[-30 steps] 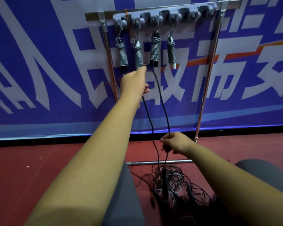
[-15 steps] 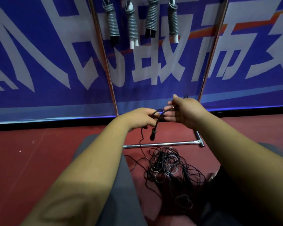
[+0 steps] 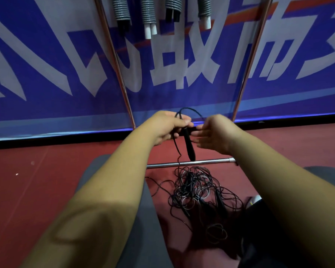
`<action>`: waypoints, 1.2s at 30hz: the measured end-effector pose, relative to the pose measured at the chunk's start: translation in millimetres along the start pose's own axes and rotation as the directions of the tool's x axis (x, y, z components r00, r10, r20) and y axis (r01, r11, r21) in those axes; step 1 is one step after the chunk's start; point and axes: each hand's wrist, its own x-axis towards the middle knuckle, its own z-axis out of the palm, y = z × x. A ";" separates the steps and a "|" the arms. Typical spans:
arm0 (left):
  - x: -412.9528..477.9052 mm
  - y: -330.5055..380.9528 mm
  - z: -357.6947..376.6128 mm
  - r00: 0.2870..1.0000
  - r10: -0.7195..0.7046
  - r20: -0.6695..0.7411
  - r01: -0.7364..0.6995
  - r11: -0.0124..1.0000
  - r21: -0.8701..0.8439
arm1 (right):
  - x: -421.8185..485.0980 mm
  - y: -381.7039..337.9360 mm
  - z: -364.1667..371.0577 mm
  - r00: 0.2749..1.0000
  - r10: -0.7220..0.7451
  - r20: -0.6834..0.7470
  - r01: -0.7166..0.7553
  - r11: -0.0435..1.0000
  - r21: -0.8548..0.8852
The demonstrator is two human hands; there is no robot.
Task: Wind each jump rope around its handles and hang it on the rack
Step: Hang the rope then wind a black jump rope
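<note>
Right hand (image 3: 215, 134) has let go, fingers spread; your left hand (image 3: 166, 126) alone pinches the handle (image 3: 189, 147), so trailing cord (image 3: 177, 147) may snag the near tangle (image 3: 197, 190).

You held a handle (image 3: 189, 147) of matt black plastic, smooth along its length. The loose cord (image 3: 197, 188) on the floor (image 3: 37, 180) looked thin, slick and faintly glossy. The rack's bars (image 3: 188, 163) were polished metal, bright with reflections. The hung ropes (image 3: 122, 8) showed ribbed grey coils over white plastic ends (image 3: 150, 31). That floor was matt red, your trousers (image 3: 143, 219) soft grey cloth, the banner (image 3: 46, 74) a smooth printed sheet.
</note>
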 end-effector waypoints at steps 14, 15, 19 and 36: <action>-1.2 8.3 -3.0 0.993 -0.116 -0.025 0.094 0.896 -0.433 | 2.7 28.5 36.7 0.973 -0.170 0.157 0.206 0.947 -0.246; -0.7 8.3 -2.6 0.991 -0.129 -0.038 0.098 0.888 -0.450 | 2.8 28.9 38.0 0.972 -0.155 0.175 0.193 0.955 -0.224; 3.3 6.4 -3.3 0.967 -0.211 -0.139 0.096 0.817 -0.568 | 4.1 30.9 42.7 0.969 -0.124 0.211 0.164 0.969 -0.185; 18.0 2.0 -16.8 0.931 -0.293 -0.219 0.197 0.906 -0.374 | 2.3 21.2 32.5 0.942 -0.240 0.233 0.264 0.961 -0.078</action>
